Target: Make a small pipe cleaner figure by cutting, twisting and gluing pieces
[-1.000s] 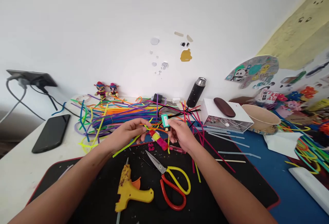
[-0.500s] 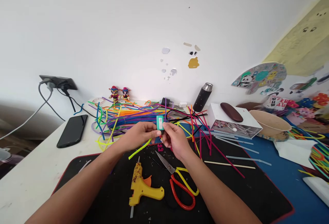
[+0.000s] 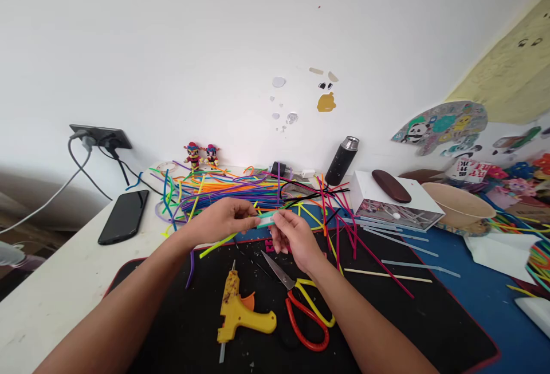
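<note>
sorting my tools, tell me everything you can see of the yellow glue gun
The yellow glue gun looks like plastic, with an orange trigger and brownish specks along its barrel. It lies flat on its side on the black mat. Its nozzle points away from the person and its grip points right toward the scissors, close to them but seemingly apart. A pale glue stick pokes out of its rear end. Nothing holds it.
</note>
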The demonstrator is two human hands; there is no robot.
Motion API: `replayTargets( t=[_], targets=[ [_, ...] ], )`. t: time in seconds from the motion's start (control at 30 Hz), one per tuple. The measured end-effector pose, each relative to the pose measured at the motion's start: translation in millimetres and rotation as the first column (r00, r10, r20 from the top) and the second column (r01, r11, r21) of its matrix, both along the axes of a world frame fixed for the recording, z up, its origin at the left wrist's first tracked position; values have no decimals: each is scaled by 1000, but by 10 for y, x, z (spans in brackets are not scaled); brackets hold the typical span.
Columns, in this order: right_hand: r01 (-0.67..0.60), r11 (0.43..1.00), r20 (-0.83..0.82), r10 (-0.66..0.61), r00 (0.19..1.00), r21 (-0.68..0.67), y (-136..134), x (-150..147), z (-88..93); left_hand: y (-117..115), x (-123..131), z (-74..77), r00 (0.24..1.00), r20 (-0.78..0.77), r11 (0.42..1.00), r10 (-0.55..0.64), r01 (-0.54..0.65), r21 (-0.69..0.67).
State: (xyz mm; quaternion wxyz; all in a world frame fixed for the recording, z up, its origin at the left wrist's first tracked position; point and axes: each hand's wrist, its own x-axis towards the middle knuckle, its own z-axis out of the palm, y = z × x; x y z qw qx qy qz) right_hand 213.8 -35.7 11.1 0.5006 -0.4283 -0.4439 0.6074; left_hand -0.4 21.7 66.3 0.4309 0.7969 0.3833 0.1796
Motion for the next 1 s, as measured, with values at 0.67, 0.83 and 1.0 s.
replayTargets(
  t=[0.67,0.83,1.0],
  targets=[
    [-295,955,-13,295,955,1,-42,-236,30,9,-62,144,991,133,989,24,-4,-148],
    [-246,968,-86,242,967,-44,-77,-135,-108,104,-93,31,955,265,984,133,-94,-154],
    [-185,981,-138,177,975,-51,-61,7,-117,102,-42,-34,957,269,981,106,-57,-184]
  ],
)
